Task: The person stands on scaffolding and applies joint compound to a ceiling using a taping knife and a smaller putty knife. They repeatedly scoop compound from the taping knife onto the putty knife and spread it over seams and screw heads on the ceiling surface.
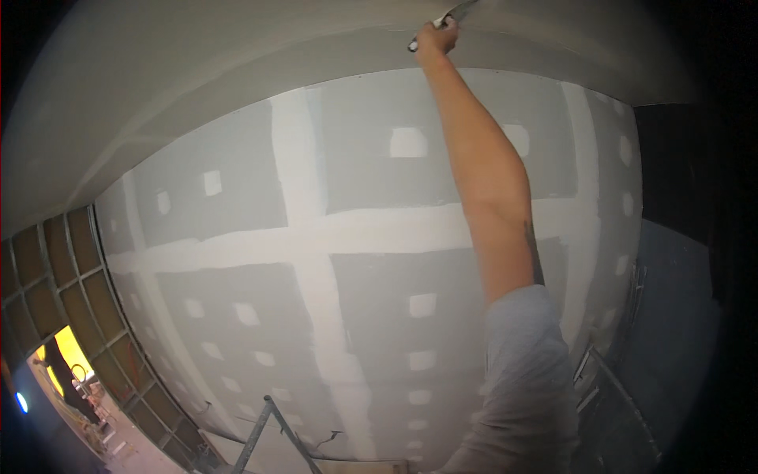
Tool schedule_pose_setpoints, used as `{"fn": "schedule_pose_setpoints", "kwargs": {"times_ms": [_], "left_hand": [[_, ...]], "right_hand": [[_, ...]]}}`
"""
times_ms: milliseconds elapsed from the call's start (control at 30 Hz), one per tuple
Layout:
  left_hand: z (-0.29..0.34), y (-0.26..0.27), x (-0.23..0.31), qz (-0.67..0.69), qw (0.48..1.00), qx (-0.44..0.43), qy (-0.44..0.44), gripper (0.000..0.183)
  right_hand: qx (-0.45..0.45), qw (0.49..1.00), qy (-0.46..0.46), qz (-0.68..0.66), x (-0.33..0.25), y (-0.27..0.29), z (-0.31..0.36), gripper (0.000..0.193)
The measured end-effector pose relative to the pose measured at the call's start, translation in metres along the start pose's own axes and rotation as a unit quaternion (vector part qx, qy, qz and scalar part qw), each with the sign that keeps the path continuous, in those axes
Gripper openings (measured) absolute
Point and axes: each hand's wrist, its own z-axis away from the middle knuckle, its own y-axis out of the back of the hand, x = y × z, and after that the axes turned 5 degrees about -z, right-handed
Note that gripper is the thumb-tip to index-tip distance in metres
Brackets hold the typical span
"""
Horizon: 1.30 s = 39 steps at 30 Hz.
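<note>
My right arm, in a grey sleeve, stretches high overhead. At the top of the view my right hand (438,39) is closed round the handle of a putty knife (459,11). Its blade reaches up to the ceiling (355,20), and its tip lies near the upper edge of the picture; I cannot tell whether it touches. Below the hand stands a grey drywall wall (379,284) with white bands of joint compound along its seams and square white patches. My left hand is out of view.
A metal A-shaped frame (268,403), perhaps a ladder, stands at the bottom, and another metal frame (624,387) at lower right. Open stud framing (75,292) runs along the left, with a lit doorway (71,347). Wires (332,436) stick out low on the wall.
</note>
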Motion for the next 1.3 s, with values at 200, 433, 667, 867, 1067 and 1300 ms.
{"fn": "schedule_pose_setpoints", "kwargs": {"times_ms": [200,433,667,867,1067,1300], "left_hand": [[-0.031,0.029,-0.023,0.023,1.0,0.004,0.01,0.059],[-0.069,0.034,-0.029,0.07,0.997,-0.007,0.017,0.059],[-0.18,0.005,-0.002,0.536,0.825,-0.176,0.028,0.047],[-0.193,-0.059,0.137,0.466,0.825,-0.318,-0.013,0.041],[-0.102,-0.082,0.145,0.427,0.814,-0.391,0.038,0.049],[-0.112,-0.135,0.041,0.359,0.834,-0.411,0.082,0.051]], "right_hand": [[-0.015,0.991,0.081,0.102,0.059,-0.082,0.113,0.051],[0.001,0.985,0.122,0.121,0.101,-0.159,0.212,0.042],[-0.418,0.899,-0.063,0.112,0.095,-0.084,0.449,0.04],[-0.658,0.688,-0.277,-0.13,-0.037,0.154,0.66,0.042],[-0.782,0.606,-0.067,0.131,-0.108,0.281,0.666,0.066],[-0.752,0.506,-0.175,0.383,-0.163,0.432,0.647,0.064]]}}
